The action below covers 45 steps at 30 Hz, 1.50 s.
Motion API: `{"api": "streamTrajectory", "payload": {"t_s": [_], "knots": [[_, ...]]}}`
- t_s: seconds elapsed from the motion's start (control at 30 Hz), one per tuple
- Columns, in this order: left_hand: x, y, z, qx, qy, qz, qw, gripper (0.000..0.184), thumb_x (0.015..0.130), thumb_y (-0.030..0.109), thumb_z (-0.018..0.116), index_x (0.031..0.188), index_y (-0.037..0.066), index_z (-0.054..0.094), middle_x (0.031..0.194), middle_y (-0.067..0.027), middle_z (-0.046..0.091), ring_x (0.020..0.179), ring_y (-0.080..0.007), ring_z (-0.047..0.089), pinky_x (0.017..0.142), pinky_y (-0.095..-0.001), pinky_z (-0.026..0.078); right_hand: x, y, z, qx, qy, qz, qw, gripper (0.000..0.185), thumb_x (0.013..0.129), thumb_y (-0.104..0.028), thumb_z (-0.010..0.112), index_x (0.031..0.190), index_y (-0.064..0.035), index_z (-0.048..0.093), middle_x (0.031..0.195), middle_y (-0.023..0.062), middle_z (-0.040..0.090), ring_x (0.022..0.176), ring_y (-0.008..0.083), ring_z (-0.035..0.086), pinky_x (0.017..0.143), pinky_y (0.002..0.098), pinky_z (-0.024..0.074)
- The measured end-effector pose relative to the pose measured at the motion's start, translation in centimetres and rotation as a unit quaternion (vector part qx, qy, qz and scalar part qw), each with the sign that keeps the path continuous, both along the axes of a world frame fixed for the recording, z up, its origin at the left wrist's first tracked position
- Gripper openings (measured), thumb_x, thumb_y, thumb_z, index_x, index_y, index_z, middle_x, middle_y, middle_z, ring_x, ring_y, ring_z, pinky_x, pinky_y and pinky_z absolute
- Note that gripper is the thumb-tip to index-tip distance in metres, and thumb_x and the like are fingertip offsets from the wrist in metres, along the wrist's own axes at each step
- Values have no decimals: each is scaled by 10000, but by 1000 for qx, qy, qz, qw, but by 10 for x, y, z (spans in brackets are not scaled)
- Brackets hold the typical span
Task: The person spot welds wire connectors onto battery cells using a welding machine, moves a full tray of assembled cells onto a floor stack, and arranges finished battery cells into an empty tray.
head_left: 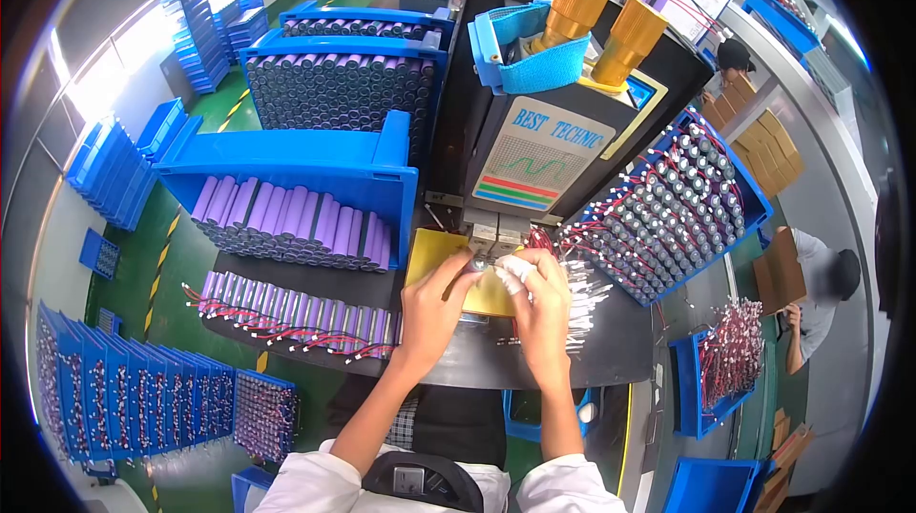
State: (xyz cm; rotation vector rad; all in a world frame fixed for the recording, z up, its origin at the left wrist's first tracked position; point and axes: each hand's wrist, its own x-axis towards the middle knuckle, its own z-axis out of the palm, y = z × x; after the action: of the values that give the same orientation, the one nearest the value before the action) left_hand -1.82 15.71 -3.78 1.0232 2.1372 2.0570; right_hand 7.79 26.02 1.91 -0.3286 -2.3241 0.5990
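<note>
Under the head of a black machine marked BEST TECHNIC point(534, 146), my two hands meet over a yellow pad point(434, 251). My left hand point(434, 303) is closed around a battery cell point(479, 265), of which only the end shows. White coverings wrap some fingertips of my right hand point(542, 298), which pinches close beside the cell; what lies in that pinch is hidden. Red wires point(540, 238) and a bundle of white-tipped leads point(582, 303) lie beside my right hand. Left of my left hand runs a row of purple cells with red leads point(305, 313).
A tilted blue bin point(286, 150) of purple cells stands at left, with more filled bins behind. At right, another blue bin point(759, 203) holds wired cells. Brass-coloured cylinders point(577, 2) and a blue strap top the machine. Co-workers point(816, 274) sit further right.
</note>
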Motion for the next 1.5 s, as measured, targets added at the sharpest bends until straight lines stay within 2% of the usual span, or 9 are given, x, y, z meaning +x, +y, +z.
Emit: {"api": "streamTrajectory", "payload": {"t_s": [0.13,0.23,0.53,0.63,0.83,0.97,1.13,1.33,1.5], "knots": [[0,1,1,8,7,12,1000,245,844,35,708,1079,0,654,860,-178,690,746,-310,691,642,-352,528,-2,0,0,6,1,1,1000,250,766,25,678,1012,-18,681,988,107,620,923,300,585,808,382,440],[0,2,3,6,3,16,1000,167,860,-2,688,1004,-65,633,811,-159,703,757,-99,665,670,-271,518,-2,0,0,14,-2,1,1000,234,768,24,678,999,-17,678,992,107,621,923,298,586,807,383,441],[1,2,1,-1,28,34,999,176,845,-5,698,1000,-61,636,812,-178,698,756,-145,696,667,-287,525,-1,2,-4,15,-5,3,1000,229,774,11,693,1000,-23,680,991,103,620,919,296,587,819,383,437],[0,2,-2,6,38,30,999,230,850,43,706,1067,1,643,869,-167,687,746,-299,691,653,-352,532,-4,-1,-2,66,27,-21,997,133,794,4,692,924,-14,681,947,109,628,870,285,592,822,382,432],[5,-19,13,25,-288,-183,940,270,836,-18,725,1091,-29,635,962,-73,690,904,-151,684,759,-239,545,16,-5,-9,103,55,-89,989,104,789,-112,748,850,-57,684,843,77,630,801,256,594,853,382,402],[29,-27,13,30,-195,-185,963,276,771,-37,773,1012,-4,642,1021,-89,596,1008,-166,639,766,-254,546,19,0,-5,-81,41,-79,993,75,827,-88,708,820,-21,677,803,80,641,765,240,603,814,335,432],[42,-26,-2,42,139,-30,989,346,702,-54,803,1006,5,649,1068,-124,582,922,-258,641,759,-351,536,16,-6,-20,-368,-1,19,929,141,880,-79,681,976,22,701,913,97,711,823,160,653,754,299,500],[37,-20,-4,36,163,40,985,371,735,-131,730,1062,17,637,1148,-125,557,1008,-243,647,816,-302,554,15,-11,-14,-338,14,15,941,181,862,-97,705,1005,14,713,949,117,727,863,188,676,788,316,514],[7,-26,-3,111,-342,-212,909,245,927,56,658,1142,-38,587,1031,-116,685,962,-189,681,840,-315,580,21,-15,3,-226,5,4,974,222,812,-114,748,1008,-12,726,952,127,721,873,263,675,800,348,518]]}}
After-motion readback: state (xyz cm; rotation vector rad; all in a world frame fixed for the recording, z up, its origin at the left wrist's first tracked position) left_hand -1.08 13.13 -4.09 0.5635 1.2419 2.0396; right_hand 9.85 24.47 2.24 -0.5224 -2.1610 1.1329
